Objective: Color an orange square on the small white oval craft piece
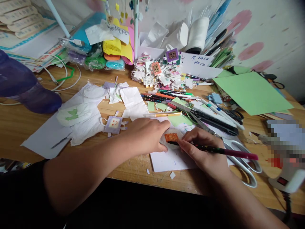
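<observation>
My right hand (202, 149) grips a black dotted marker pen (214, 149) with a magenta end. Its tip meets the lower edge of a small orange square (171, 137). This square lies on a round white piece (164, 140) like tissue, over a white paper pad (162, 162). My left hand (152, 133) rests flat at the round piece's left edge, thumb and forefinger spread apart; its other fingers are hidden. Left of that hand lies a small purple tag with a smiling face (113, 124). Large silver scissors (240, 156) lie beyond the right hand.
Several pens (164, 97) and paper scraps cover the table behind my hands. Farther back are a heap of small decorated tags (162, 71) and crepe paper rolls (111, 47). Green card (254, 92) and a white power strip (289, 179) are at right, a purple bottle (28, 86) at left.
</observation>
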`<action>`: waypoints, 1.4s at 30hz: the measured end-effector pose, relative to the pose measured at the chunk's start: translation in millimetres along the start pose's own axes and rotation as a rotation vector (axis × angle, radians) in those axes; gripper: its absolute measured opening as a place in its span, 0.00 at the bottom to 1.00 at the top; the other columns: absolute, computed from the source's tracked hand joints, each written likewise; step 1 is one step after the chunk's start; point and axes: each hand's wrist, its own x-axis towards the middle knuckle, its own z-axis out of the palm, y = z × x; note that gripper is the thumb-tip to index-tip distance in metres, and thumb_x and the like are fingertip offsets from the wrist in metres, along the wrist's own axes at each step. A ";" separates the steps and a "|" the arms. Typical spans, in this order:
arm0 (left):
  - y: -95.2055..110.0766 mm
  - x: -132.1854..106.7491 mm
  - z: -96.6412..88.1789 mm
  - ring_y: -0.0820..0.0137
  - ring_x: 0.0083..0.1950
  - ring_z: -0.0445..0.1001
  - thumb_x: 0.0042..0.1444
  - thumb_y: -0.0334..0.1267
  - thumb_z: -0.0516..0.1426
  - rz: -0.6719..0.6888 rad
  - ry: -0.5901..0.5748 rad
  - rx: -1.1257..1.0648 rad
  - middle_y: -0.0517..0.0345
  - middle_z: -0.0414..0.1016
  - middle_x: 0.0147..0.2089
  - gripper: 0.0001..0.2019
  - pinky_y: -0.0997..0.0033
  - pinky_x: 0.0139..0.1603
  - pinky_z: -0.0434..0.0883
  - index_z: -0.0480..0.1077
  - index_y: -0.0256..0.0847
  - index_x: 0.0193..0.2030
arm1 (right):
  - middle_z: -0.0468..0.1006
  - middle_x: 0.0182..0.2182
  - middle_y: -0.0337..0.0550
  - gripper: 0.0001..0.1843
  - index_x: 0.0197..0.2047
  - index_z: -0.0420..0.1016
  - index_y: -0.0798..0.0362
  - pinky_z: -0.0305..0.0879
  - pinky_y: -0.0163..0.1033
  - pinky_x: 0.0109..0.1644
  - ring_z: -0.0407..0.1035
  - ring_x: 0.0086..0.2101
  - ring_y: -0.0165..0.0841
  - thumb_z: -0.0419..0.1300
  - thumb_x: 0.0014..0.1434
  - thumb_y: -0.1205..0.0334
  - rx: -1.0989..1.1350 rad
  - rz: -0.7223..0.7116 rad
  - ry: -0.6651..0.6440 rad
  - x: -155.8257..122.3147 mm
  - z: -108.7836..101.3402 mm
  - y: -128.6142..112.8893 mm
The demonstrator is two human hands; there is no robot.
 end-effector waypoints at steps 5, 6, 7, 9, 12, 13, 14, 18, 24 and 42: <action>1.2 -0.1 -1.1 0.60 0.38 0.74 0.45 0.54 0.59 -0.019 -0.014 0.019 0.56 0.75 0.37 0.22 0.64 0.33 0.66 0.63 0.45 0.43 | 0.70 0.19 0.36 0.09 0.23 0.67 0.51 0.58 0.35 0.23 0.63 0.21 0.28 0.62 0.52 0.62 0.013 0.012 -0.039 -0.5 -2.0 1.7; 1.5 0.0 -1.2 0.59 0.38 0.74 0.45 0.54 0.59 -0.022 -0.016 0.022 0.56 0.75 0.37 0.22 0.64 0.33 0.66 0.63 0.45 0.43 | 0.70 0.19 0.37 0.09 0.23 0.67 0.51 0.58 0.35 0.23 0.63 0.21 0.29 0.62 0.52 0.62 0.022 0.015 -0.035 -0.4 -1.9 1.4; 1.7 0.0 -1.3 0.59 0.38 0.74 0.45 0.54 0.59 -0.022 -0.018 0.023 0.56 0.75 0.36 0.22 0.64 0.33 0.66 0.63 0.45 0.43 | 0.70 0.19 0.37 0.09 0.23 0.67 0.51 0.58 0.35 0.22 0.64 0.21 0.29 0.62 0.52 0.62 0.036 0.019 -0.026 -0.4 -1.6 1.1; 1.6 0.0 -1.2 0.59 0.38 0.74 0.45 0.54 0.59 -0.018 -0.016 0.023 0.56 0.75 0.36 0.22 0.64 0.33 0.66 0.63 0.46 0.43 | 0.70 0.18 0.37 0.10 0.23 0.67 0.50 0.58 0.35 0.23 0.64 0.21 0.29 0.63 0.52 0.62 0.063 0.030 -0.003 -0.6 -0.9 0.8; 1.0 -0.3 -0.9 0.59 0.38 0.74 0.45 0.54 0.59 -0.010 -0.004 0.023 0.56 0.75 0.36 0.22 0.64 0.32 0.66 0.62 0.46 0.43 | 0.70 0.19 0.36 0.09 0.24 0.67 0.50 0.58 0.36 0.23 0.64 0.21 0.29 0.63 0.52 0.62 0.068 0.024 -0.007 -1.8 -0.1 1.8; 0.8 -0.5 -0.8 0.59 0.37 0.74 0.45 0.54 0.59 -0.008 0.000 0.022 0.57 0.75 0.36 0.22 0.64 0.31 0.65 0.62 0.46 0.43 | 0.70 0.19 0.36 0.09 0.24 0.67 0.50 0.58 0.35 0.23 0.63 0.21 0.29 0.63 0.52 0.63 0.055 0.019 -0.010 -2.3 0.0 2.4; 0.7 -0.6 -0.8 0.59 0.37 0.74 0.45 0.53 0.59 -0.007 0.002 0.020 0.57 0.75 0.36 0.22 0.65 0.31 0.65 0.62 0.46 0.43 | 0.70 0.19 0.37 0.08 0.24 0.67 0.50 0.57 0.35 0.22 0.63 0.21 0.29 0.63 0.52 0.63 0.038 0.014 -0.011 -2.9 -0.1 2.8; 0.3 -0.5 -0.4 0.60 0.38 0.73 0.45 0.53 0.59 -0.018 -0.019 0.011 0.57 0.75 0.37 0.22 0.64 0.33 0.66 0.63 0.46 0.44 | 0.70 0.19 0.37 0.10 0.23 0.67 0.50 0.56 0.35 0.22 0.61 0.20 0.28 0.63 0.51 0.63 -0.046 0.001 0.025 -4.1 -1.7 2.6; -1.3 -0.2 2.1 0.59 0.42 0.73 0.45 0.54 0.60 -0.003 -0.014 -0.001 0.56 0.75 0.42 0.24 0.63 0.37 0.66 0.63 0.47 0.47 | 0.68 0.18 0.35 0.09 0.22 0.68 0.50 0.54 0.35 0.19 0.60 0.19 0.28 0.63 0.50 0.63 -0.108 -0.016 0.147 -3.3 -8.8 4.8; -1.7 2.2 -0.9 0.55 0.41 0.75 0.48 0.48 0.56 -0.059 0.030 0.035 0.53 0.76 0.42 0.17 0.62 0.33 0.66 0.63 0.47 0.45 | 0.64 0.15 0.31 0.13 0.24 0.61 0.48 0.54 0.33 0.20 0.57 0.16 0.25 0.57 0.56 0.55 0.353 0.210 0.247 8.2 -5.5 -2.2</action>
